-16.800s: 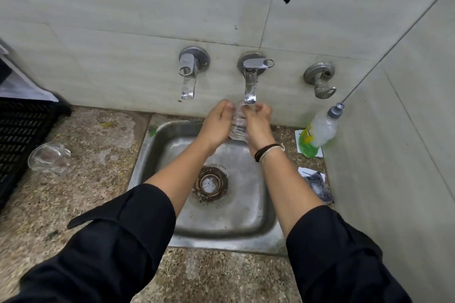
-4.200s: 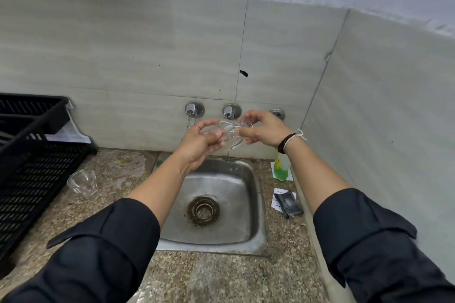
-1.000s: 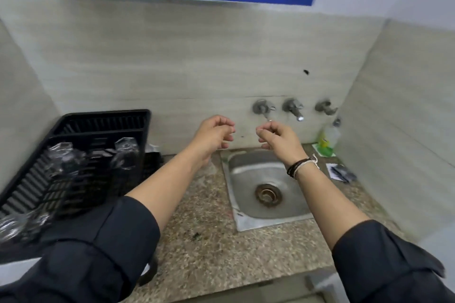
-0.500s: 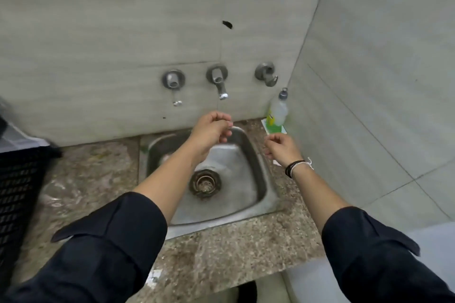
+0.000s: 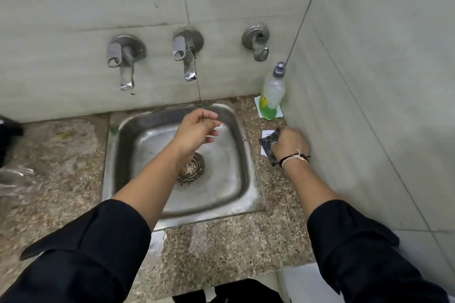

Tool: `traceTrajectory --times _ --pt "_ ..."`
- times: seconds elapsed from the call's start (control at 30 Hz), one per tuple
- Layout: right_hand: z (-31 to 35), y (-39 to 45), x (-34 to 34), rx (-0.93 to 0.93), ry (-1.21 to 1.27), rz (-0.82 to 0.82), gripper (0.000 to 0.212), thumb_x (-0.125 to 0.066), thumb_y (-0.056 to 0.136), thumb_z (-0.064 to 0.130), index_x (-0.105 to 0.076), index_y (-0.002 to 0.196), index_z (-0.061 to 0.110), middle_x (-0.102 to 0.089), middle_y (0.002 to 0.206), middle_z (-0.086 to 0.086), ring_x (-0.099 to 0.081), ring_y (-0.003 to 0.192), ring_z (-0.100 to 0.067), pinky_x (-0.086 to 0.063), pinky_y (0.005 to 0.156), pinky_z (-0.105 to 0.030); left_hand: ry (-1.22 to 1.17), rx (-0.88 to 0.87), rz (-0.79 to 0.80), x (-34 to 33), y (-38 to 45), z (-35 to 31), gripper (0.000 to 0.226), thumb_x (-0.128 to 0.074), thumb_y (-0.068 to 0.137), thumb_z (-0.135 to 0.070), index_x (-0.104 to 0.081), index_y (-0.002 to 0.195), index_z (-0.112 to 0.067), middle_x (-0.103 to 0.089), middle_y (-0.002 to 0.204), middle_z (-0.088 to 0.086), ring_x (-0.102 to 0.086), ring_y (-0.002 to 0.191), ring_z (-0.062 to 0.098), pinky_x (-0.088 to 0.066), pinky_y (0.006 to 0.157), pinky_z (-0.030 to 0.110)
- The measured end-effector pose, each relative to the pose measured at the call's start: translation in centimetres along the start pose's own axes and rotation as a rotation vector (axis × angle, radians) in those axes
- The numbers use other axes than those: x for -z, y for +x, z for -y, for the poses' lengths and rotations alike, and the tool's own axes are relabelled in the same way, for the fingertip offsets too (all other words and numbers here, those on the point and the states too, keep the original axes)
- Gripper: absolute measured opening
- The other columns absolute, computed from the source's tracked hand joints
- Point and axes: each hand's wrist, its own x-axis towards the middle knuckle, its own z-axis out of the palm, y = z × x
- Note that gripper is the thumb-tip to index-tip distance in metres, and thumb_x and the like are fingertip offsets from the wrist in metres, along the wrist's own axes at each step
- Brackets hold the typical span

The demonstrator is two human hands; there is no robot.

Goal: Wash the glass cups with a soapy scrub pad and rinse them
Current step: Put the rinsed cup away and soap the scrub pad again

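Speckled stone counter [image 5: 221, 241], steel sink [image 5: 243, 155], tiled corner wall [image 5: 369, 81]. My left hand [image 5: 197, 130] hangs over the sink, fingers loosely curled, empty. My right hand [image 5: 290, 142], above the counter half a second ago, now grips the pad [image 5: 268, 145]. A blurred cup [image 5: 17, 179] lies far left.

My right grip [image 5: 290, 141] is down on the dark scrub pad [image 5: 268, 143], fingers curled onto it; the pad lies on a white card on the granite table [image 5: 221, 248] at 3 o'clock from the sink [image 5: 229, 194]. My left grip [image 5: 197, 128] hovers over the basin, fingers loosely curled, holding nothing. Drain strainer [image 5: 190, 170] sits near basin centre. Three wall taps at 12 o'clock; the middle tap [image 5: 187, 56] points into the sink. Soap bottle [image 5: 272, 96], green liquid low, stands at 1 o'clock. Blurred clear glass cup [image 5: 17, 179] at 9 o'clock.
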Motion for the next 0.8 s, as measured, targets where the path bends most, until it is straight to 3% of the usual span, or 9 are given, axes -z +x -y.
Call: traceTrajectory --times 0.07,0.13,0.2,0.27,0.33,0.5,0.6,0.7,0.8 --pt "1.0 0.3 0.2 -0.026 0.127 0.044 0.012 -0.07 0.083 0.022 -0.069 0.085 0.01 -0.068 0.093 -0.02 -0.069 0.096 -0.037 -0.051 0.071 -0.035 0.017 -0.021 -0.033 0.9 0.2 -0.8 0.018 -0.063 0.095 -0.002 -0.063 0.106 -0.016 -0.072 0.1 0.008 -0.066 0.076 0.017 -0.051 0.068 0.029" --pt "2.0 0.7 0.1 -0.052 0.336 0.109 0.025 -0.077 0.075 0.017 -0.056 0.063 0.008 -0.06 0.069 -0.013 -0.067 0.072 -0.03 -0.048 0.056 -0.026 0.051 -0.075 -0.095 2.1 0.4 -2.1 0.024 -0.062 0.095 -0.002 -0.06 0.115 -0.015 -0.071 0.107 0.011 -0.067 0.083 0.021 -0.053 0.071 0.032" --pt "3.5 0.6 0.2 -0.055 0.505 0.175 0.035 -0.086 0.069 0.021 -0.055 0.061 0.007 -0.056 0.061 -0.008 -0.053 0.056 -0.021 -0.038 0.045 -0.019 0.101 -0.176 -0.165 3.4 0.5 -3.7 0.031 -0.059 0.098 -0.005 -0.054 0.125 -0.019 -0.069 0.11 0.011 -0.069 0.089 0.026 -0.057 0.078 0.037" --pt "5.3 0.4 -0.2 -0.058 0.68 0.245 0.054 -0.093 0.054 0.038 -0.067 0.078 -0.003 -0.072 0.075 -0.014 -0.066 0.065 -0.023 -0.053 0.063 -0.02 0.183 -0.311 -0.229 4.8 0.8 -5.2 0.04 -0.059 0.099 -0.012 -0.048 0.134 -0.027 -0.067 0.109 0.009 -0.07 0.093 0.028 -0.06 0.083 0.044" --pt "7.0 0.7 -0.7 -0.042 0.815 0.271 0.073 -0.091 0.042 0.05 -0.071 0.089 -0.002 -0.076 0.087 -0.013 -0.073 0.082 -0.03 -0.058 0.079 -0.036 0.28 -0.424 -0.231 6.1 0.9 -6.7 0.05 -0.062 0.099 -0.022 -0.043 0.144 -0.036 -0.064 0.105 0.001 -0.069 0.091 0.029 -0.06 0.081 0.044" --pt "11.9 -0.6 0.2 -0.024 1.027 0.303 0.046 -0.093 0.064 0.035 -0.073 0.095 0.007 -0.073 0.1 0.0 -0.068 0.096 -0.019 -0.051 0.09 -0.03 0.507 -0.615 -0.155 7.4 1.8 -9.9 0.053 -0.063 0.101 -0.02 -0.048 0.151 -0.031 -0.067 0.109 -0.007 -0.067 0.085 0.017 -0.058 0.088 0.038" --pt "13.6 -0.7 0.5 -0.016 1.079 0.345 0.022 -0.089 0.071 0.027 -0.076 0.075 0.01 -0.078 0.086 -0.005 -0.07 0.085 -0.023 -0.054 0.087 -0.036 0.619 -0.693 -0.154 7.7 2.2 -11.3 0.048 -0.057 0.1 -0.002 -0.057 0.145 -0.018 -0.072 0.113 0.005 -0.071 0.084 0.022 -0.059 0.09 0.039" --pt "14.9 -0.9 0.8 0.013 1.083 0.318 0.013 -0.087 0.071 0.027 -0.079 0.067 0.018 -0.077 0.077 -0.003 -0.069 0.079 -0.023 -0.055 0.08 -0.036 0.652 -0.677 -0.102 7.7 2.3 -12.5 0.04 -0.049 0.101 0.008 -0.063 0.136 -0.006 -0.066 0.091 0.004 -0.063 0.072 0.021 -0.058 0.079 0.038" --pt "15.8 -0.9 1.2 0.034 1.1 0.322 0.013 -0.087 0.072 0.026 -0.08 0.072 0.015 -0.078 0.081 -0.004 -0.073 0.088 -0.024 -0.055 0.088 -0.036 0.931 -0.659 -0.096 8.2 2.9 -15.2 0.035 -0.066 0.093 0.003 -0.071 0.125 -0.01 -0.071 0.087 0.005 -0.069 0.078 0.026 -0.057 0.083 0.038"
